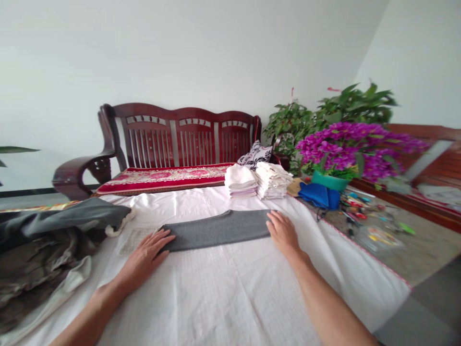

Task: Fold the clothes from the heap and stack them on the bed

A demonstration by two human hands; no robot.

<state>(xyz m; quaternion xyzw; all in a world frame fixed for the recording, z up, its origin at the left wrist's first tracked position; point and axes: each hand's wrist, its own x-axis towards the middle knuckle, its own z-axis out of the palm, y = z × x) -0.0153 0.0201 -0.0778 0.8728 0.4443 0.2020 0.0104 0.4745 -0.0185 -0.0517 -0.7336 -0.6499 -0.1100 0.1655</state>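
Note:
A long grey garment point(216, 228), folded into a narrow strip like trousers laid lengthwise, lies flat on a white cloth point(216, 298). My left hand point(149, 247) rests flat on its left end, fingers stretched out. Beside and partly under that hand is a pale, textured piece of cloth point(133, 238); whether it joins the grey garment I cannot tell. At the opposite end, my right hand point(283, 231) lies with fingers extended, the tips touching the garment's right edge. Neither hand grips anything.
A heap of dark clothes point(54, 250) lies at the left. Two stacks of folded white cloths, a left stack point(240, 181) and a right stack point(273, 180), stand at the back. Rightward are a blue cloth bag point(319, 195), potted purple flowers point(355, 146) and scattered small items point(360, 211). Behind is a wooden bench point(187, 129).

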